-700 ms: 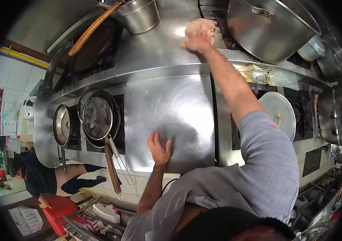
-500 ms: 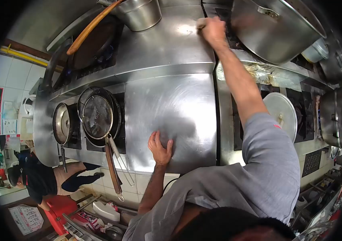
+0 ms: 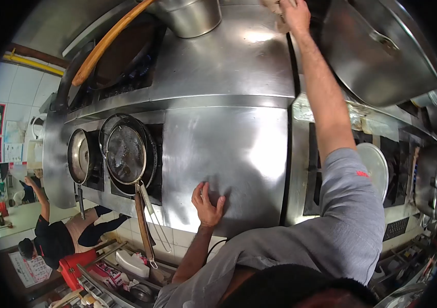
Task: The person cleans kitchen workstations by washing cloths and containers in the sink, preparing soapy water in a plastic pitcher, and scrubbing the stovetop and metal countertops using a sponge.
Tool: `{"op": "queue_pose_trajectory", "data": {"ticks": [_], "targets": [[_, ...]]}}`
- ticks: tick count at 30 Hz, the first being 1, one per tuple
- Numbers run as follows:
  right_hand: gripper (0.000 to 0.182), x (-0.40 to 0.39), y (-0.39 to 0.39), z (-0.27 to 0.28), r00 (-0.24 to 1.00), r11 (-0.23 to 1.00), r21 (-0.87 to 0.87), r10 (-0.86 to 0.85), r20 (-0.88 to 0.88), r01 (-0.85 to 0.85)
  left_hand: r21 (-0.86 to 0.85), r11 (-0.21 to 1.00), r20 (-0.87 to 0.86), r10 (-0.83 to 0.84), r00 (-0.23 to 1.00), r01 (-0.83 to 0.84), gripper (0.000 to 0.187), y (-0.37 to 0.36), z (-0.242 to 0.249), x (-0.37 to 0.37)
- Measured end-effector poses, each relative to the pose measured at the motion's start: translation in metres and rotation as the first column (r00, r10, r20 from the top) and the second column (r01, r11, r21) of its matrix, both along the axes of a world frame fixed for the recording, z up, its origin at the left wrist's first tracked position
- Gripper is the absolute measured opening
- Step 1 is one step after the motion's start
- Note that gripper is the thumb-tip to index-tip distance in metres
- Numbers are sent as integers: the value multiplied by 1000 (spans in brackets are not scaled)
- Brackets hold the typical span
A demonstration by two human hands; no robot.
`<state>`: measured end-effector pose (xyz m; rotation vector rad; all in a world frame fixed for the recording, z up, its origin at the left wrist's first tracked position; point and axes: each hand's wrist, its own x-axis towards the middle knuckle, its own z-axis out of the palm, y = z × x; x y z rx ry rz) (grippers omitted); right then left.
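Note:
My left hand [image 3: 209, 208] rests on the lower steel worktop [image 3: 218, 149] near its front edge, fingers spread and holding nothing. Stretched far forward, my right hand [image 3: 296, 18] grips a beige cloth [image 3: 281, 23] against the raised steel surface [image 3: 223, 61] at the back. That hand is close to the dark gap between the two units and left of a large steel pot [image 3: 377, 56]. Part of the cloth is cut off by the top of the view.
Left on the stove are a frying pan [image 3: 79, 156] and a strainer [image 3: 125, 154] over a dark pan, handles jutting forward. A wooden handle [image 3: 108, 43] and a steel pot [image 3: 190, 18] stand behind. A round lid [image 3: 374, 167] lies right. Another person [image 3: 57, 233] is at lower left.
My right hand has moved farther forward with the cloth, toward the top of the view. My left hand stays on the worktop. The other person has raised an arm.

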<state>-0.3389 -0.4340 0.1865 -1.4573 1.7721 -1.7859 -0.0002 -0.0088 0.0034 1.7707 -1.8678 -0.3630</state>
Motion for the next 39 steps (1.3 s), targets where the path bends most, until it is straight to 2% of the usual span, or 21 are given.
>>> {"op": "queue_pose_trajectory", "data": {"ticks": [1, 2, 4, 5, 7, 10, 11, 12, 13, 14, 15, 17, 21, 24, 25, 26, 27, 30, 32, 34, 39], "targets": [[58, -21, -43, -32, 976, 1000, 16, -22, -216, 26, 9, 1000, -8, -5, 1000, 5, 64, -1, 1, -1], [44, -29, -75, -61, 762, 959, 17, -214, -611, 283, 15, 1000, -16, -12, 1000, 12, 64, -3, 2, -1], [45, -3, -67, -91, 467, 841, 91, -203, -861, 533, 8, 1000, 8, -12, 1000, 12, 66, -6, 3, -2], [45, -2, -88, -97, 476, 845, 99, -195, -857, 525, 19, 1000, 13, -20, 1000, 20, 65, -7, 4, -3], [61, -3, -132, -98, 570, 847, 342, 58, -820, 406, 38, 999, 28, -28, 999, 27, 64, -5, 0, 0], [64, 9, -142, -93, 700, 856, 418, 98, -707, 303, 57, 998, 50, -8, 999, 5, 64, -8, 3, -1], [49, -5, -159, -118, 541, 936, 128, -74, -838, 327, 75, 997, 36, 2, 999, -5, 65, -7, 4, -1], [49, -16, -157, -129, 528, 935, 124, -75, -846, 332, 77, 997, 21, -1, 1000, 0, 65, -6, 3, -2], [40, -26, -152, -131, 667, 972, 231, 194, -720, -33, 63, 998, 0, 5, 1000, -5, 65, -6, 2, -1], [31, -31, -146, -133, 683, 879, 260, 474, -555, -399, 45, 999, -18, 8, 1000, -7, 65, -6, 2, -1], [31, -27, -143, -159, 553, 866, 176, 443, -706, -469, 42, 999, -27, 9, 1000, -8, 64, -6, 1, -1], [30, -9, -80, -143, 400, 810, 165, 442, -803, -563, 16, 1000, -29, -1, 1000, 1, 64, -7, 2, -2], [32, 76, 134, -97, 516, 789, 237, 564, -645, -567, -26, 1000, -40, -14, 999, 13, 63, -5, 0, 0], [30, 110, 182, -100, 473, 629, 334, 763, -441, -703, -76, 996, -44, -50, 998, 46, 61, 0, -1, 1], [30, 115, 187, -84, 485, 647, 323, 746, -458, -691, -85, 995, -69, -47, 997, 41, 60, 0, -3, 2], [29, 117, 188, -66, 608, 580, 338, 793, -27, -741, -96, 995, -95, -46, 994, 37, 60, -1, -6, 3], [28, 114, 190, -48, 599, 514, 308, 686, 413, -801, -81, 996, -87, -39, 995, 32, 58, 0, -3, 3], [32, 93, 172, -7, 638, 688, 171, 511, 575, -705, -86, 995, -77, -50, 996, 43, 58, 0, -5, 3], [32, 72, 121, -24, 722, 811, -35, 538, 434, -583, -81, 996, -56, -51, 997, 47, 58, 0, -5, 2], [33, 52, 86, -11, 849, 901, -85, 430, 306, -425, -76, 996, -33, -50, 998, 47, 57, -4, -3, 2], [32, 9, -52, -20, 902, 963, -269, 89, 422, 30, -37, 998, 1, -46, 999, 46, 59, -5, 4, -2]]}}
